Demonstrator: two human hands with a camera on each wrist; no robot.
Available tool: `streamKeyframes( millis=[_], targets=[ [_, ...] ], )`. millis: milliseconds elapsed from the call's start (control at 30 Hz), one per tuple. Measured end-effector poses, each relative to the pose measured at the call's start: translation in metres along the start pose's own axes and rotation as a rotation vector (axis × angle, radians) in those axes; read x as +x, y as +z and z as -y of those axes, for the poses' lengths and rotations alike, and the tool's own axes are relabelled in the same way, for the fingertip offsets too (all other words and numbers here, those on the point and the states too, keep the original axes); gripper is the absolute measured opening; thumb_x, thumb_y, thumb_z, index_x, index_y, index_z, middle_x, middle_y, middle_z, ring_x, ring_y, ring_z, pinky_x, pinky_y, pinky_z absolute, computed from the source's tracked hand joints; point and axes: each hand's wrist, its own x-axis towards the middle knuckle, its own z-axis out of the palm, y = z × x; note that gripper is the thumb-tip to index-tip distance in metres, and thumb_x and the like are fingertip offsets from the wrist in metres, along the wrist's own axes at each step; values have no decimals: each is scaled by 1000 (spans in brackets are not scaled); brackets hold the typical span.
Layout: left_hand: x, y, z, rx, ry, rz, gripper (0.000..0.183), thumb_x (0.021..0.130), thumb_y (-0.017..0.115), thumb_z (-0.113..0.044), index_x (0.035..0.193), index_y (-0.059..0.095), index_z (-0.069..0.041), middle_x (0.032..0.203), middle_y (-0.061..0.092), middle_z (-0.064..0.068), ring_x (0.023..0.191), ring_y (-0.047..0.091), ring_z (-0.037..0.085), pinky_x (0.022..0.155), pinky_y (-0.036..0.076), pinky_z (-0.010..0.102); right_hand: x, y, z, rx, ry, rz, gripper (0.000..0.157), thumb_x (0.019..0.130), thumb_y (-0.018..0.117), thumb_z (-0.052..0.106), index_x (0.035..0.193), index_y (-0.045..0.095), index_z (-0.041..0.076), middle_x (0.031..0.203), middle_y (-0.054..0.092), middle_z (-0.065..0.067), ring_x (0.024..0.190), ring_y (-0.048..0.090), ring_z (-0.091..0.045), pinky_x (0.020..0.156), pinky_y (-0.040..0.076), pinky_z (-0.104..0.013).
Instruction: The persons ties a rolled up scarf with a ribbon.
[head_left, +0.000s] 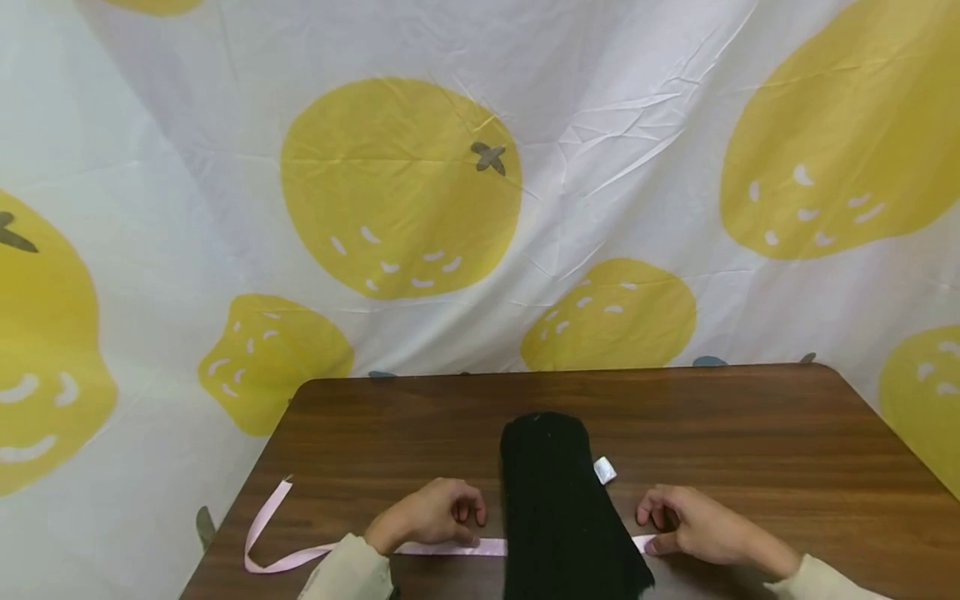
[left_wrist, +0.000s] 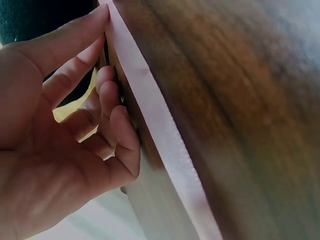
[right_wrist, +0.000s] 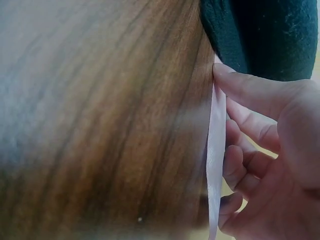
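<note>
A folded black cloth with a fuzzy, knit-like surface and a small white tag lies lengthwise on the table. Beneath it runs a pale pink ribbon, showing on both sides. Left of the cloth, my left hand touches the ribbon with its thumb tip; the other fingers are loosely bent above the table. To the cloth's right, my right hand has its thumb tip on the ribbon close to the cloth's edge, other fingers bent and apart from the thumb. The cloth hides the ribbon's middle.
The brown wood-grain table has rounded far corners. Behind it hangs a white curtain printed with yellow fruit. On the left, the ribbon's loose end curves up toward the table's left edge.
</note>
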Motion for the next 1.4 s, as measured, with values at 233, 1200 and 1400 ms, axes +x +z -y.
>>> streamKeyframes(
  millis=[233, 1200, 1400],
  targets=[
    [-1, 1, 0, 30, 41, -19, 14, 79, 81, -5, 78, 68, -12, 69, 55, -10, 66, 48, -2, 62, 43, 16, 2, 1, 6, -2, 53, -1, 19, 79, 82, 18, 83, 63, 15, 77, 55, 11, 72, 49, 0, 60, 41, -21],
    [-4, 2, 0, -112, -46, 17, 15, 81, 74, -1, 80, 63, -12, 66, 57, -11, 59, 50, -2, 58, 42, 17, 4, -1, 13, 141, 67, 53, 16, 78, 70, -5, 81, 60, 6, 70, 53, 12, 61, 49, 3, 51, 43, -20],
    [-2, 0, 0, -174, -86, 45, 11, 81, 78, -6, 85, 68, -10, 67, 56, -9, 60, 48, 1, 57, 38, 18, 5, -2, 14, 225, 98, 92, 9, 81, 68, -4, 87, 63, 1, 70, 55, 11, 62, 50, 3, 52, 42, -18]
  ],
)
